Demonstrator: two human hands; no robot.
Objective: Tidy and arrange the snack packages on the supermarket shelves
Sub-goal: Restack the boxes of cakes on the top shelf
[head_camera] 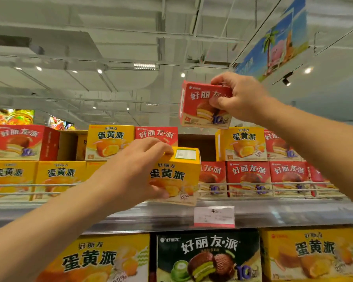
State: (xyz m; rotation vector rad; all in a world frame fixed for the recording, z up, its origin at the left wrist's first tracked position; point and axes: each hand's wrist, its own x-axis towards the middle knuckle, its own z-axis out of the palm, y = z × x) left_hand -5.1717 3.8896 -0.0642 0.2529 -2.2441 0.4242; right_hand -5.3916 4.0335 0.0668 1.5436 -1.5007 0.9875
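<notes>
Mid-sort: left hand (139,169) grips a yellow box (177,176) in front of the top shelf rail (253,183); right hand (238,96) pinches a red box (202,104) held above the stack. Colours mixed on upper row, gaps left; plenty to do.

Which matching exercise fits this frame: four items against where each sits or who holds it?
Items:
1. red box
2. yellow box
3. dark green box
4. price tag

Places:
A. on the lower shelf, between two yellow boxes
B. gripped by the left hand, in front of the upper shelf rail
C. clipped on the shelf edge
D. held up by the right hand, above the stacked boxes

Pairs: 1-D, 2-B, 3-A, 4-C
</notes>
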